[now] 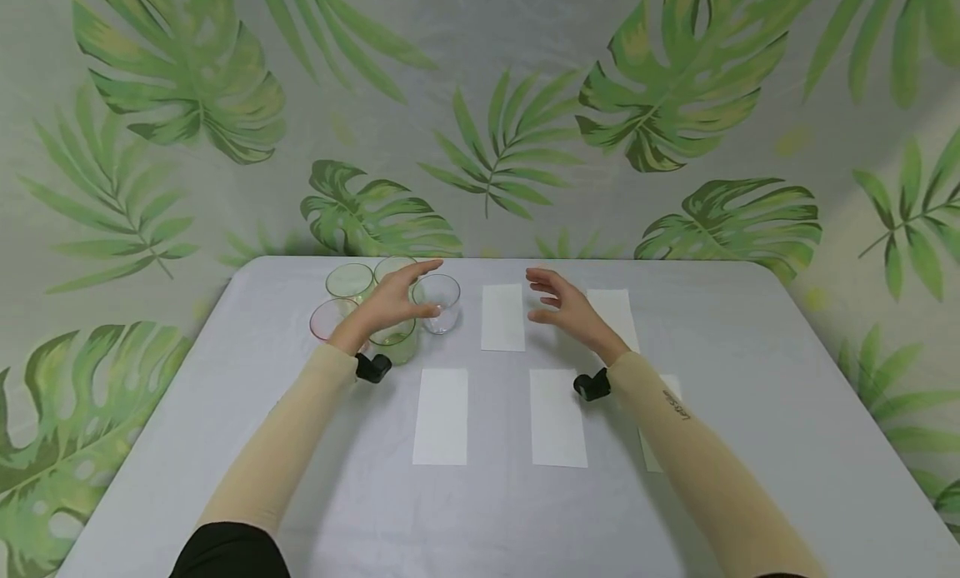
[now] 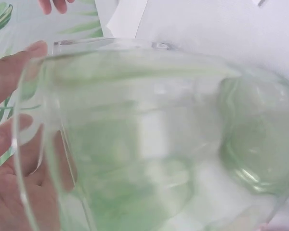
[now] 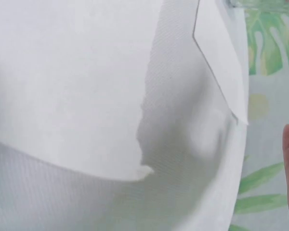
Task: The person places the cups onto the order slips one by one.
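My left hand [image 1: 388, 303] is held over a cluster of several drinking glasses, its thumb and fingers spread apart beside a clear glass [image 1: 438, 307]. Whether it touches that glass cannot be told. Below the hand stands a green glass [image 1: 396, 349], which fills much of the left wrist view in front of the fingers [image 2: 9, 77]. Two more green-rimmed glasses, one at the back left [image 1: 350, 282] and one partly hidden behind the hand, stand near a pink-rimmed glass [image 1: 326, 320]. My right hand [image 1: 568, 310] hovers with loosely bent fingers between two white paper rectangles, holding nothing.
Several white paper rectangles lie on the white-covered table [image 1: 480, 520]: one right of the clear glass [image 1: 502, 317], two in the front row, left [image 1: 440, 416] and middle [image 1: 557, 420]. My right forearm partly covers others. A leaf-print cloth [image 1: 517, 128] hangs behind the table.
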`<move>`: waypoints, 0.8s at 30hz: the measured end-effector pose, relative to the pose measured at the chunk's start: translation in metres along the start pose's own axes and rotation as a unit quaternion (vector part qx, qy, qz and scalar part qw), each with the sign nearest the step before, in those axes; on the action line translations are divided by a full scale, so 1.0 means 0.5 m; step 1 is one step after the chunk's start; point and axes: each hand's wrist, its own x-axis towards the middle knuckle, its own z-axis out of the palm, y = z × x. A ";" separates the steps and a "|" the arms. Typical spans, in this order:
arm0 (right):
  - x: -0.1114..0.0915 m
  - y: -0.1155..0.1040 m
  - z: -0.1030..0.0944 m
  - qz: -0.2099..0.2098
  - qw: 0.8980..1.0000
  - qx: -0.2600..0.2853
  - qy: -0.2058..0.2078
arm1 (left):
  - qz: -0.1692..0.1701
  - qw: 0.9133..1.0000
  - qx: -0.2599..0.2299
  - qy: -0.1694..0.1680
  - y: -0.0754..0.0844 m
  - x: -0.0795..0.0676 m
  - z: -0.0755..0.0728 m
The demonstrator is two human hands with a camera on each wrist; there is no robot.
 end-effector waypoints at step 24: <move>0.044 0.059 0.037 0.108 0.992 -0.049 -0.045 | -0.022 0.994 0.086 -0.071 0.010 0.019 -0.007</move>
